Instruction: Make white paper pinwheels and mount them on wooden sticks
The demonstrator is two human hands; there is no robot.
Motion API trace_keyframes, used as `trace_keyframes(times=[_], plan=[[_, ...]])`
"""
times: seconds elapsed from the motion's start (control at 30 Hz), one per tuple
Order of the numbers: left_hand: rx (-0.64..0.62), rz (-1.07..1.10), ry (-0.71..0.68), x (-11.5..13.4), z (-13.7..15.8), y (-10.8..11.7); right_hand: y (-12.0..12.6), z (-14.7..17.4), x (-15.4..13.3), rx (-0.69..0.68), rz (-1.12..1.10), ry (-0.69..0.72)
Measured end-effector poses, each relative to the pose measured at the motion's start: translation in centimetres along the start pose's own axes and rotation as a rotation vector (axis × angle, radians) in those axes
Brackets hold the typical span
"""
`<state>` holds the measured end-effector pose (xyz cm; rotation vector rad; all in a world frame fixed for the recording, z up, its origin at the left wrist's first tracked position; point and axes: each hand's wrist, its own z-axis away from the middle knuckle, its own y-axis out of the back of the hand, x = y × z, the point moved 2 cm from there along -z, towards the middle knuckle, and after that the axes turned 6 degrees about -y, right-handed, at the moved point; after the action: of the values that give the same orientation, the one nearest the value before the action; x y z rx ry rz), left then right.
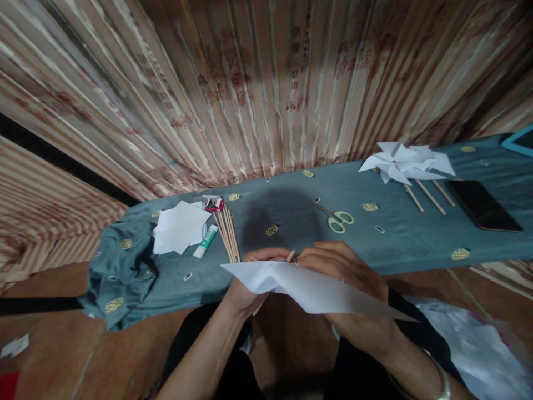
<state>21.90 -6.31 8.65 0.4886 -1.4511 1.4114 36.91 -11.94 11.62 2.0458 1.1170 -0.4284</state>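
Note:
A folded white paper pinwheel (291,283) is held edge-on between my hands, over the table's near edge. Closed around a thin wooden stick (291,255) behind the paper is my left hand (250,289); most of its grip is hidden. My right hand (345,266) has its fingers curled at the paper's far side, beside the stick's tip, where a small dark thing, perhaps a pin, shows. The paper covers part of both hands. Beyond them lie scissors (337,218) with pale green handles.
On the teal cloth (287,205) at left are white paper sheets (179,228), a glue stick (205,241), a small red box (214,204) of pins and several wooden sticks (227,233). At right lie assembled pinwheels (403,161) and a phone (483,205). A curtain (266,100) hangs behind.

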Motion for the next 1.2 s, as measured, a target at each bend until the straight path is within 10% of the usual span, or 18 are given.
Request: trace_keyframes(times=[1.2], plan=[[-0.048,-0.118,-0.09,0.1,-0.29,0.7,-0.23,0.39,0.25,-0.026,-0.003,-0.058]])
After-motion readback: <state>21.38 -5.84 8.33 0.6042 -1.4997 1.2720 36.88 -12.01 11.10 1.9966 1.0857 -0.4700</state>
